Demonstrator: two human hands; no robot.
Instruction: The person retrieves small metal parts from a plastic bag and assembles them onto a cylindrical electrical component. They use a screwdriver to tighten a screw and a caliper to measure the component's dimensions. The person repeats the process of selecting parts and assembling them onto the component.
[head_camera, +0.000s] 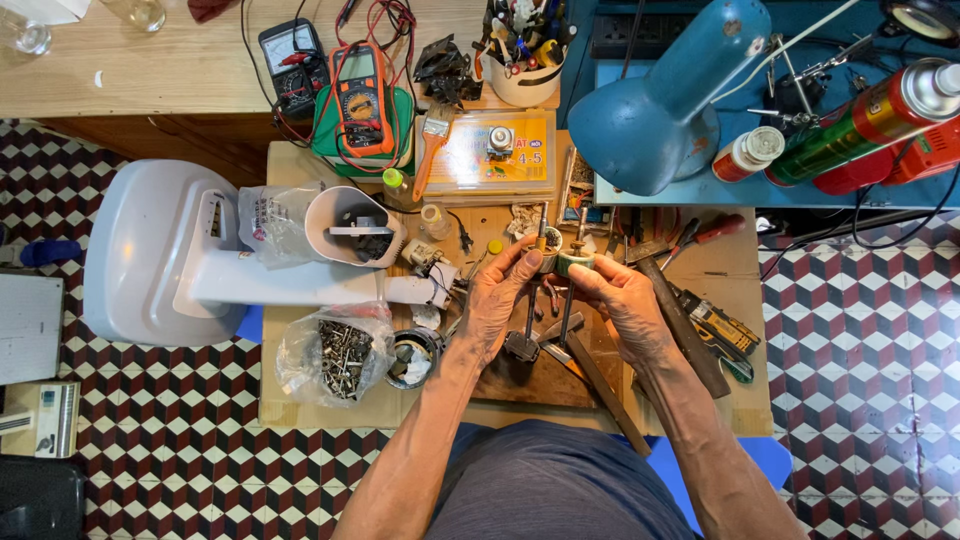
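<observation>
Low wooden workbench (300, 410) stands on checkered tile floor (860, 330), w/ a white appliance base (170, 255) lying across its left part. Just below that base: clear bag of screws (335, 355) & a small round tin (412, 357); above it, a green box (345, 135) carrying an orange multimeter (361, 98). Right of the base, well apart, hammer (675, 310) & screwdrivers (705, 235) lie near the bench's right edge.

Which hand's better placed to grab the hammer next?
Likely the right hand: the hammer lies just beside it on the workbench, while the left hand sits across the held parts.
</observation>
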